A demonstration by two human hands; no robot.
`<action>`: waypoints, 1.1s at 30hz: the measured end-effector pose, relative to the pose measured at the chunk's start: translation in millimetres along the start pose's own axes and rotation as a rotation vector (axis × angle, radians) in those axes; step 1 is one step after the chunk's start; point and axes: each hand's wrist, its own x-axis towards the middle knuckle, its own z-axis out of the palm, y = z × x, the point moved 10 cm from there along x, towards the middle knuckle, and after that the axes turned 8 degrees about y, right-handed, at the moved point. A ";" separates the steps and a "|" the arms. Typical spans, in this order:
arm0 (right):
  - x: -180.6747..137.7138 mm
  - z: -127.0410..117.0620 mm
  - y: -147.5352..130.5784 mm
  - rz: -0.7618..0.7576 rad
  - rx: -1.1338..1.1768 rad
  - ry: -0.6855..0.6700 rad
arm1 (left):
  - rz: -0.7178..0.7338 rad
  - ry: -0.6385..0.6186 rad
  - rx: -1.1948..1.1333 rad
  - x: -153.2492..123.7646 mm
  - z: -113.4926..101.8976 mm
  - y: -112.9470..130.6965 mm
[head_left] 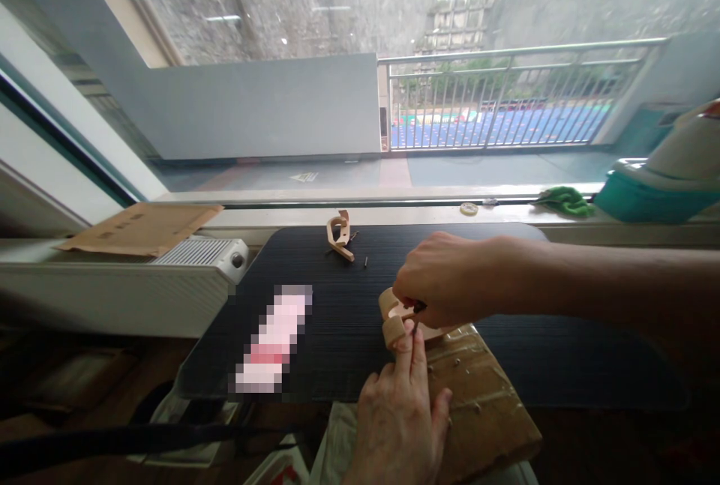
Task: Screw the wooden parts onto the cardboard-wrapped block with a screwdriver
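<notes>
1. I lay my left hand (397,410) flat, fingers extended, tips bracing the wooden piece (392,333) beside the tool shaft.
2. I keep the wooden piece supported at the far edge of the cardboard box (489,417); it must not rock.
3. I close my right hand (444,275) around the dark tool (419,306), pressing straight, clear of my fingertips. The tool's tip is hidden; I cannot confirm its seating.
4. I leave the curved wooden part (340,249) standing farther off on the table (337,320).

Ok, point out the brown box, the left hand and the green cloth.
Brown box (488,404): head view, on its top face.
Left hand (397,401): head view, on its back.
Green cloth (568,202): head view, on its bunched middle.
</notes>
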 end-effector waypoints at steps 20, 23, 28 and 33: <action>-11.2 -2.7 -6.7 -0.069 0.018 0.003 | -0.029 -0.030 -0.059 -0.6 0.3 -3.0; -8.7 -0.8 -1.5 -0.044 0.024 0.049 | -0.026 -0.003 -0.046 -0.8 -0.6 -3.7; -10.2 -1.1 12.7 0.078 0.030 0.025 | -0.007 0.026 -0.039 -0.5 -1.0 -3.2; -16.1 -6.1 2.1 -0.023 0.032 0.010 | -0.008 0.025 -0.027 -1.1 -0.6 -3.0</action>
